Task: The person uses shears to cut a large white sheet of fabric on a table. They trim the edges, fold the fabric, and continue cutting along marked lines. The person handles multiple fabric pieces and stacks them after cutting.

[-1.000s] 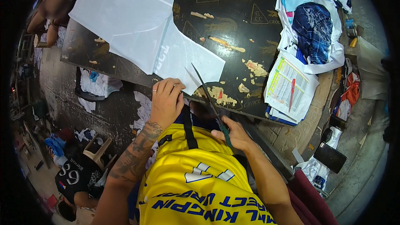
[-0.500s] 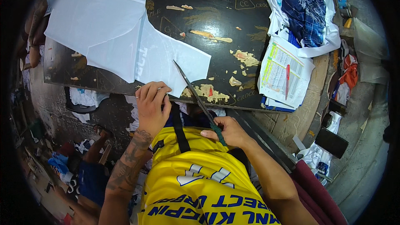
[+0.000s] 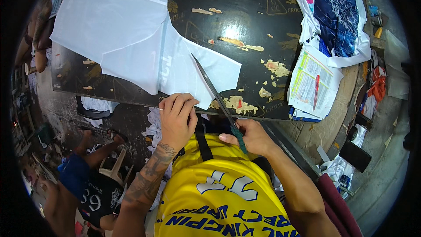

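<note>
Nearest is the wearer's yellow shirt (image 3: 219, 166), cut off by the lower edge, with both forearms beside it. The right hand (image 3: 253, 138) is closed around the green-wrapped handle of the scissors (image 3: 213, 88); the hand covers part of that handle. One long dark blade slants up over the cloth (image 3: 193, 72); a second blade cannot be made out, nor whether the tip touches. The left hand (image 3: 179, 113) lies knuckles up at the counter's near edge, fingers together and slightly bent, covering a little of the cloth's border. Its fingertips and thumb are partly hidden, so I cannot tell whether it grips anything.

The white cloth spreads flat across the left of the dark counter (image 3: 245, 17), whose far side runs out of view. Between cloth and papers (image 3: 309, 79) the counter's surface is chipped. A red pen (image 3: 316, 90) lies on the papers at right, and behind them a navy garment (image 3: 335, 17) sits on heaped white fabric, cut off at the top. At lower left, a person in a black shirt (image 3: 98, 195) partly blocks a beige chair (image 3: 114, 169); another person's arm shows dimly at far left.
</note>
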`<state>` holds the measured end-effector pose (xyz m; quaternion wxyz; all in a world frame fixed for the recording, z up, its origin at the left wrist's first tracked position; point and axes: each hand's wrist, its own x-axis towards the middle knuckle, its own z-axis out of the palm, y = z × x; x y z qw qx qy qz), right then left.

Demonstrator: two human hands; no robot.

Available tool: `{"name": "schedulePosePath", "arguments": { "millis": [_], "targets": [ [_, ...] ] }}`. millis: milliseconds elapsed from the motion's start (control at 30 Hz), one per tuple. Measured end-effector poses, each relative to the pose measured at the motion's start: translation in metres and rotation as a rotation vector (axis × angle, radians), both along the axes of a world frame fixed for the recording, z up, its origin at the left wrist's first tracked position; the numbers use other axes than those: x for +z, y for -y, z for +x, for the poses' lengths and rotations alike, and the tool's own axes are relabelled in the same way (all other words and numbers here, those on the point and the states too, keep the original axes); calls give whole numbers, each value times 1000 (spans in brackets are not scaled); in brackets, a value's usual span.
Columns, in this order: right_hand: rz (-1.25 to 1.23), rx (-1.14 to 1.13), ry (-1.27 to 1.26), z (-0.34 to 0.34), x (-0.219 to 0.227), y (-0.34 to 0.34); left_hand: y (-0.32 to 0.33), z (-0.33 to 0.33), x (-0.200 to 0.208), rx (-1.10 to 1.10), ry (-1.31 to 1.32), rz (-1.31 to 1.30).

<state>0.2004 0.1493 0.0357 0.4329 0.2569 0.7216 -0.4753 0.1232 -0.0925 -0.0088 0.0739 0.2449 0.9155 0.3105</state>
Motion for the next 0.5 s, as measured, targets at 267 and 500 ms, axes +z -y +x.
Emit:
{"name": "schedulePosePath", "arguments": {
  "millis": [267,500],
  "targets": [
    [28,1,-21,-27,1,10,2,-8,0,-28,25,34],
    [-22,-45,-22,-51,2,15,3,-10,-2,-20,52,46]
  ]
}}
